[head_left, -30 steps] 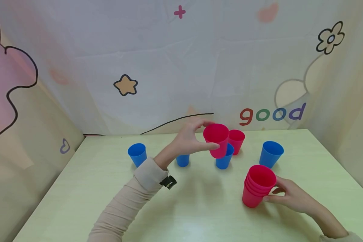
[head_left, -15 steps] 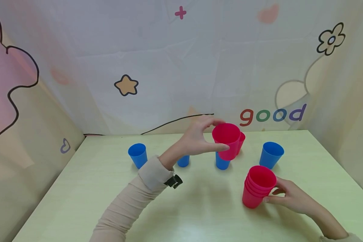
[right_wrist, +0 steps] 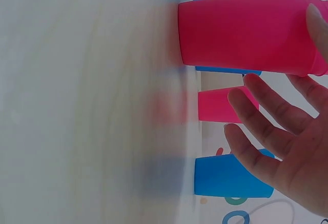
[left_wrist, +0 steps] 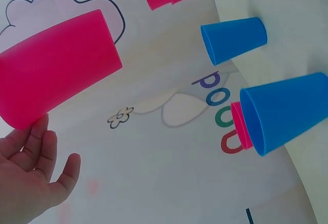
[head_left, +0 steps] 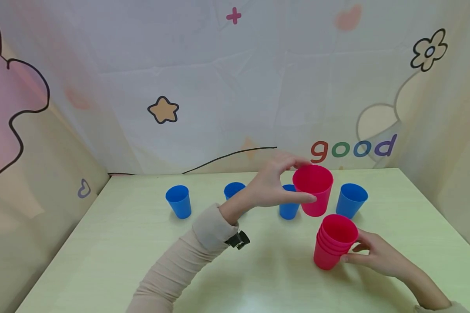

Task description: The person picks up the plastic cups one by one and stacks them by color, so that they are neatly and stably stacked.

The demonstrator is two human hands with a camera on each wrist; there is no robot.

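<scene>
My left hand (head_left: 272, 184) holds a single red cup (head_left: 322, 204) in the air, thumb on its near side and fingers on the far side. Below and slightly right of it, a stack of several nested red cups (head_left: 327, 255) stands upright on the table (head_left: 235, 269). My right hand (head_left: 380, 254) grips that stack from the right, with the thumb (right_wrist: 319, 26) on its side in the right wrist view. Another red cup (right_wrist: 225, 104) stands farther back; in the head view the held cup hides it.
Several blue cups stand in a row at the back: one at far left (head_left: 179, 202), one partly behind my left wrist (head_left: 234, 189), one beside the held cup (head_left: 288, 211), one at right (head_left: 350, 201). A printed cloth (head_left: 219, 87) hangs behind the table.
My left hand has carried the single red cup rightward, and slightly down lately, to just above the stack. My right hand and the stack have stayed in place.
</scene>
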